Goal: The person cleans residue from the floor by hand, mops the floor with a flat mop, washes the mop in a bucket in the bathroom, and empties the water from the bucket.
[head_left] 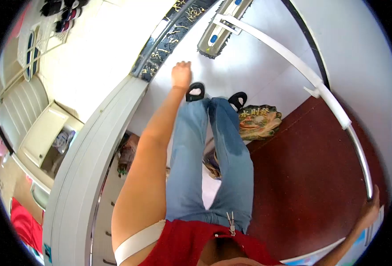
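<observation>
My right hand (369, 212) is wrapped around the metal end of a flat mop's handle (359, 155) at the lower right. The handle's white upper stretch curves away to the mop head (225, 29), which lies on the pale floor at the top, with grey fringe along its edges. My left hand (182, 74) hangs in front of me over the floor, fingers curled in, nothing seen in it. It is apart from the mop, above my black shoe (195, 91).
Right of my legs lies a dark red surface (302, 177), beside a patterned mat (259, 123). A black marbled threshold (167, 40) and a white door frame (89, 164) run along the left. Beyond are shoes (67, 20), a chair (21, 106) and red cloth (26, 224).
</observation>
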`<control>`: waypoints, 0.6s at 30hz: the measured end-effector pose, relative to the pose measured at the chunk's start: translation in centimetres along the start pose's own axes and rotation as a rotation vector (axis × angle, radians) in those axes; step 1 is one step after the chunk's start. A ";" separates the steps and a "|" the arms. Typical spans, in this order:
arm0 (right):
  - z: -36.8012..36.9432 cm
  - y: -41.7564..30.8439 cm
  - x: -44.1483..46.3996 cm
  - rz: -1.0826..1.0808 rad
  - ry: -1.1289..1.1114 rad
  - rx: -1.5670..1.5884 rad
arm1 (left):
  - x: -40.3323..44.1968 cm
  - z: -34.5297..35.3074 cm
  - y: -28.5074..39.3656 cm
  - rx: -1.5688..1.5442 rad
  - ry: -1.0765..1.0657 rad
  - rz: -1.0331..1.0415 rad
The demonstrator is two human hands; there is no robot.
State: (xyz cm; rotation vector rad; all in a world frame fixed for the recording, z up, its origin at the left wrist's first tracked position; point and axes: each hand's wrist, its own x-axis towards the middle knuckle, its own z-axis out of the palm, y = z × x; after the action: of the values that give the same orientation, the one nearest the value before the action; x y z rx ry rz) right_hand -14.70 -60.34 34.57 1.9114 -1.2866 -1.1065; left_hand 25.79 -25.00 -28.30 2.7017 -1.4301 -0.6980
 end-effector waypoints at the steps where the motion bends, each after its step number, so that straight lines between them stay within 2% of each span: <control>1: 0.7 0.4 0.0 0.020 -0.032 0.025 | 0.9 1.8 -2.2 0.122 -0.060 0.015; 3: 3.9 3.6 0.2 -0.038 -0.124 0.199 | 2.3 5.6 -6.1 0.312 -0.109 0.047; 6: 9.1 8.9 -0.1 0.015 -0.226 0.370 | 4.9 10.0 -9.3 0.509 -0.147 0.034; 7: 9.8 9.9 0.0 0.037 -0.241 0.351 | 5.5 11.7 -10.4 0.503 -0.095 0.070; 11: 10.8 9.4 1.0 0.095 -0.263 0.215 | 7.8 15.7 -12.1 0.500 -0.120 0.118; 18: 11.3 8.9 2.5 0.118 -0.272 0.111 | 7.0 18.1 -14.2 0.669 -0.032 0.318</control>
State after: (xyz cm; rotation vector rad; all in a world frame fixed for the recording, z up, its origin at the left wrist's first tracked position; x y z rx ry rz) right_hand -28.07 -66.08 35.46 1.7805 -1.6179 -1.2904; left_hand 33.35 -18.66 -50.23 2.7524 -2.3822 -0.2690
